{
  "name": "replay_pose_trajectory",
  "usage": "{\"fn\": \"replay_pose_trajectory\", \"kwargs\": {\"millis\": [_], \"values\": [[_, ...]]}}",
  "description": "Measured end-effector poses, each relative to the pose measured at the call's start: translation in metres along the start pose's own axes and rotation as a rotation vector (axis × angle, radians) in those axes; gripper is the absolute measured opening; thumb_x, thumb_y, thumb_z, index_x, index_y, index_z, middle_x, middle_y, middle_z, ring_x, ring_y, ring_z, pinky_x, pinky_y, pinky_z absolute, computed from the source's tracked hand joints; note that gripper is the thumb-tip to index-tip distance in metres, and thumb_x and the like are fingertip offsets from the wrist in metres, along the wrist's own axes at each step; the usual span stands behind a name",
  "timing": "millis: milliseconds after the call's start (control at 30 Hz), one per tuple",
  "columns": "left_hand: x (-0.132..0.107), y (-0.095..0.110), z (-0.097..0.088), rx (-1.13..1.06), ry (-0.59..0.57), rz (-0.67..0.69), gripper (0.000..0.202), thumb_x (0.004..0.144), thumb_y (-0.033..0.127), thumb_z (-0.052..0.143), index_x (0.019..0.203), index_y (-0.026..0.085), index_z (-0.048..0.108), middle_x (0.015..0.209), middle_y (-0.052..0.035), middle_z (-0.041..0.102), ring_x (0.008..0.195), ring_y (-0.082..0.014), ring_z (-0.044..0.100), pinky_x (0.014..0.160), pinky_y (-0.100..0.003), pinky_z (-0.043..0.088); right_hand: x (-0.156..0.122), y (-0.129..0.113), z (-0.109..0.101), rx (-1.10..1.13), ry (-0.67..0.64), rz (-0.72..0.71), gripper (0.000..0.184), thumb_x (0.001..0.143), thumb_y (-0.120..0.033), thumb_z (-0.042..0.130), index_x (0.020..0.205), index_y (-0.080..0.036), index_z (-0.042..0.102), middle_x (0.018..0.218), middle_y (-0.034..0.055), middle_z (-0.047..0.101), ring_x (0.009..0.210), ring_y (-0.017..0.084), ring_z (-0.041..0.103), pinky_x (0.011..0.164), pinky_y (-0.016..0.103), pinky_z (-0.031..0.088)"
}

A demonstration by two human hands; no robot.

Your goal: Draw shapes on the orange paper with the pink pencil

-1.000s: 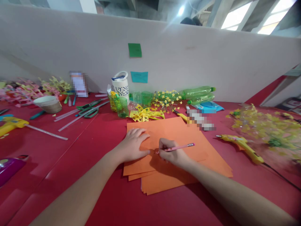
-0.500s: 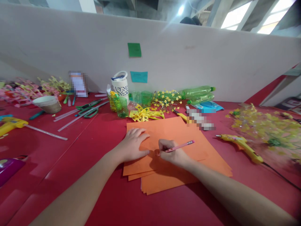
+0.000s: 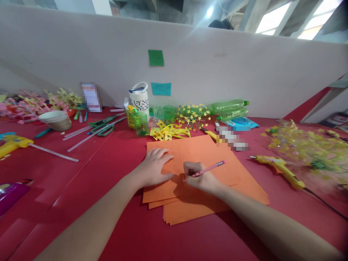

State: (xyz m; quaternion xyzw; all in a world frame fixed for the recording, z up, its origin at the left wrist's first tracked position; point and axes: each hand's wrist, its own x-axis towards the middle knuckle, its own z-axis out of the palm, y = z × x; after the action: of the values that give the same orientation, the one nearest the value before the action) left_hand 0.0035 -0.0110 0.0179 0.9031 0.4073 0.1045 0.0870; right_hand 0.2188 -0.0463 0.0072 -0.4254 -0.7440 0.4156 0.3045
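**Fig. Pencil tip on orange paper**

My right hand (image 3: pixel 200 178) pinches a pink pencil (image 3: pixel 209 168) between thumb and fingers. The tip is down on the top sheet of the orange paper (image 3: pixel 206 150), and the eraser end slants up and away to the right. My left hand (image 3: pixel 154 166) lies flat, palm down, fingers close together, pressing the same sheet just left of the tip. Thumb and tip are near; whether they touch I cannot tell. The paper is a loose stack under both hands on the red table (image 3: pixel 81 174), its lower sheets fanned out toward me. Beyond my left hand: yellow stars (image 3: pixel 167 132) and scissors (image 3: pixel 104 127). Right of my right hand, apart from the stack: a glue gun (image 3: pixel 280 168). Step in hand, as I judge it: marking the top sheet. A further stroke calls for light pressure at the tip and a firm hold by the flat hand, since the sheets below could slide
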Motion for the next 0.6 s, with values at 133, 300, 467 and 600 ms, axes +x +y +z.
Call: {"fn": "replay_pose_trajectory", "kwargs": {"millis": [133,300,467,600], "values": [[-0.0002,-0.0009,0.0006,0.002,0.006,0.008,0.057,0.078,0.056,0.057,0.123,0.021,0.052,0.135,-0.0121,0.042,0.123,-0.0319,0.035,0.104,-0.048,0.026,-0.0004,0.0014,0.0007,0.001,0.002,-0.003,0.015,0.061,-0.006,0.047,0.059,-0.018,0.039,0.052,-0.0063,0.036,0.048,0.007,0.030,0.044,0.021,0.019],[-0.0001,-0.0008,0.0004,-0.008,0.009,0.010,0.055,0.078,0.056,0.056,0.122,0.022,0.052,0.135,-0.0110,0.042,0.123,-0.0319,0.035,0.103,-0.047,0.026,-0.0025,0.0000,0.0013,0.046,-0.024,0.021,0.013,0.065,-0.009,0.048,0.062,-0.019,0.040,0.052,-0.0066,0.040,0.048,0.007,0.033,0.044,0.020,0.022],[0.0003,0.0005,-0.0005,0.005,0.005,0.008,0.055,0.078,0.055,0.057,0.122,0.021,0.053,0.134,-0.0117,0.042,0.122,-0.0321,0.037,0.103,-0.048,0.027,-0.0052,-0.0027,0.0010,0.064,-0.062,0.038,0.009,0.069,-0.011,0.048,0.067,-0.019,0.044,0.054,-0.0058,0.045,0.049,0.008,0.037,0.046,0.020,0.025],[0.0002,0.0008,-0.0008,0.007,-0.001,0.007,0.056,0.077,0.053,0.058,0.122,0.020,0.053,0.134,-0.0124,0.042,0.122,-0.0326,0.036,0.103,-0.048,0.026,-0.0058,-0.0052,0.0012,0.040,-0.067,0.040,0.009,0.070,-0.011,0.048,0.068,-0.019,0.045,0.056,-0.0056,0.047,0.050,0.008,0.038,0.047,0.020,0.027]]}}
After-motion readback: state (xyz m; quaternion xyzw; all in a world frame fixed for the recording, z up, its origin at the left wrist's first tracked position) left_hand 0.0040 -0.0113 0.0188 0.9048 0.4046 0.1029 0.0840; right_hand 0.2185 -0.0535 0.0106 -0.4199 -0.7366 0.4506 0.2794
